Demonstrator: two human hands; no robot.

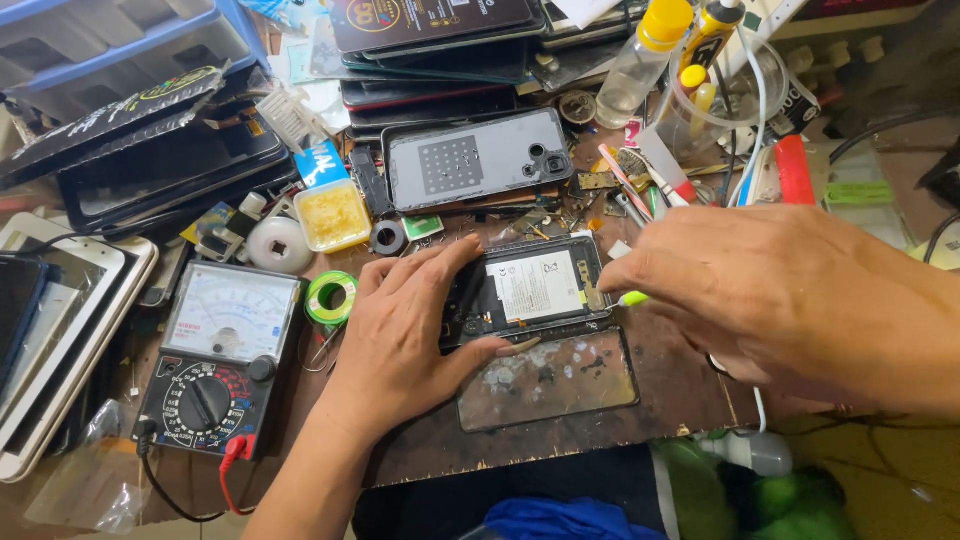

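A worn workbench [690, 385] carries an opened phone [535, 290], multimeter [215, 355] and solder spool [331, 297].

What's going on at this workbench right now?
A person is working on an opened phone with its back off, battery showing. The left hand steadies its left edge, and the right hand holds a small yellow-tipped tool at its right side. A grey back cover, a glass panel and an analog multimeter lie nearby.
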